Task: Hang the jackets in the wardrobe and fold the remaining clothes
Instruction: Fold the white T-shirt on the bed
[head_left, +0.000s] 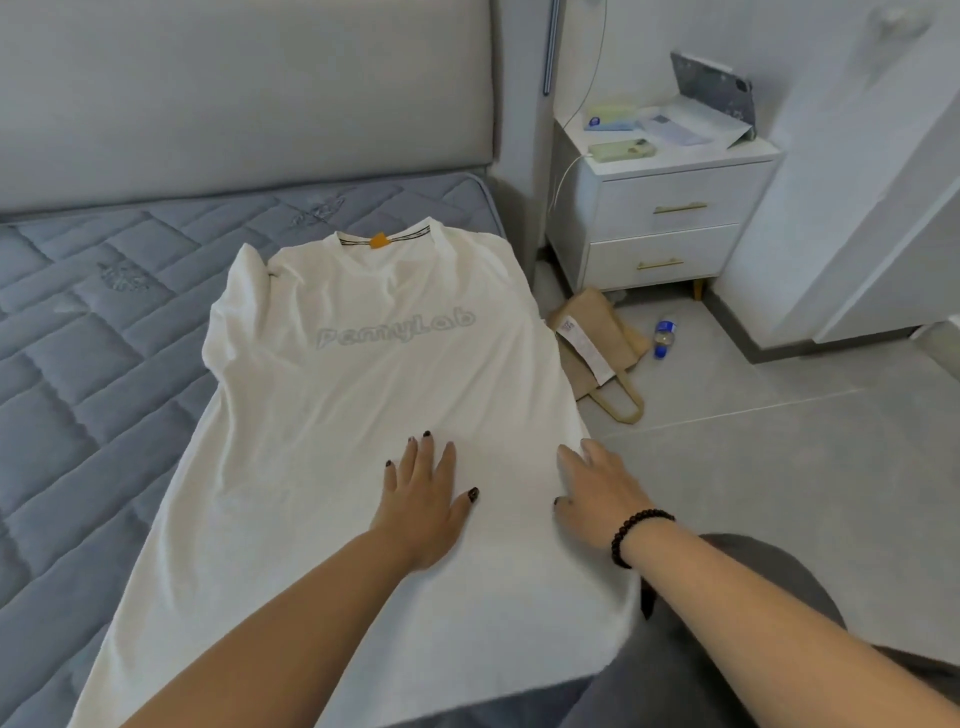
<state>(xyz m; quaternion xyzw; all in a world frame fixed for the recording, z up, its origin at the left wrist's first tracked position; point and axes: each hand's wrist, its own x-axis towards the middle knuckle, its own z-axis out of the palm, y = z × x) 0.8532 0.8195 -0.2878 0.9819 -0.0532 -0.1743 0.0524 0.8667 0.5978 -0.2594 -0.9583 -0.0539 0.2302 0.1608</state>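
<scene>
Currently smoothing: left hand (423, 506) flat, fingers straight, on white T-shirt (363, 395) at frame centre; right hand (592, 493) at its right edge, fingers relaxed, grasping nothing. Judgement: press creases outward before folding.

Ahead of the left hand (423, 506), the white T-shirt (363, 395) lies flat with nothing standing on it, so the way up to the collar is open. To that hand's left, bare quilted mattress (93, 332) stretches wide, ending at the padded headboard (249, 93). The right hand (597, 493) sits at the shirt's edge; beyond it the floor holds a tan bag (602, 343), a small bottle (665, 339) and a white nightstand (665, 213).
</scene>
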